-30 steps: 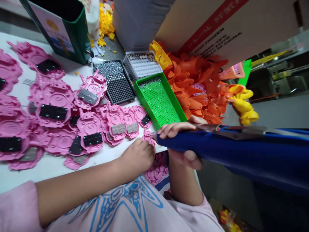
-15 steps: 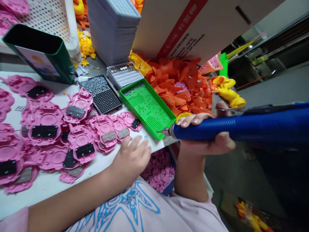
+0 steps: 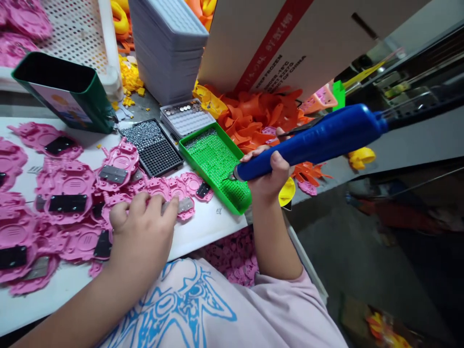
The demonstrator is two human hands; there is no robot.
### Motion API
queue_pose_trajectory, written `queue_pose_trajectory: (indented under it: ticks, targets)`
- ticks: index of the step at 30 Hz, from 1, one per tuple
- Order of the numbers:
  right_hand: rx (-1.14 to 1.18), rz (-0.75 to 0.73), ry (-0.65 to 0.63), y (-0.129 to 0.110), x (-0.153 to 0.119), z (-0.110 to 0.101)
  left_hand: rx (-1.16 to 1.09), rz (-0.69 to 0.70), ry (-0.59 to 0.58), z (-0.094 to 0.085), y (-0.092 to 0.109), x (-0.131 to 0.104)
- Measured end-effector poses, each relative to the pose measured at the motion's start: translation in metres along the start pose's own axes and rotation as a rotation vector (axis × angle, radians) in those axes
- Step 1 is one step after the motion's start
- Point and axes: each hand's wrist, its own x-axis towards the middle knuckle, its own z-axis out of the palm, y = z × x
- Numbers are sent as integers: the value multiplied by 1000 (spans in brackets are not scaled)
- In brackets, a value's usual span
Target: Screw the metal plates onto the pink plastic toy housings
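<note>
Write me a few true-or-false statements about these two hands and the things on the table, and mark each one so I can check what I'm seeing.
1. The right hand grips a blue tool. True.
2. The left hand is inside the dark green tin. False: it is over the pink parts, fingers spread.
3. The tip of the blue tool is at the green tray. True.
4. The black tray sits inside the green tray. False: it lies beside it, to the left in the picture.
5. Some pink parts carry black plates, others grey plates. True.
</note>
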Motion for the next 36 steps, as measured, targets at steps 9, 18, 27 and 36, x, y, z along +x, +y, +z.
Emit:
queue_pose_trajectory:
  ticks: [9, 18, 27, 36]
  targets:
    - [-1, 91, -13, 0, -7, 1, -305, 215, 113, -14, 28, -11]
    - [-19, 96, -62, 3, -5, 1, -371, 529, 44, 41, 63, -14]
    - [-51, -30, -44, -24, -8, 1, -428, 528, 9, 57, 55, -17]
    - [-34, 51, -216, -55, -45, -4, -464, 535, 83, 65, 55, -19]
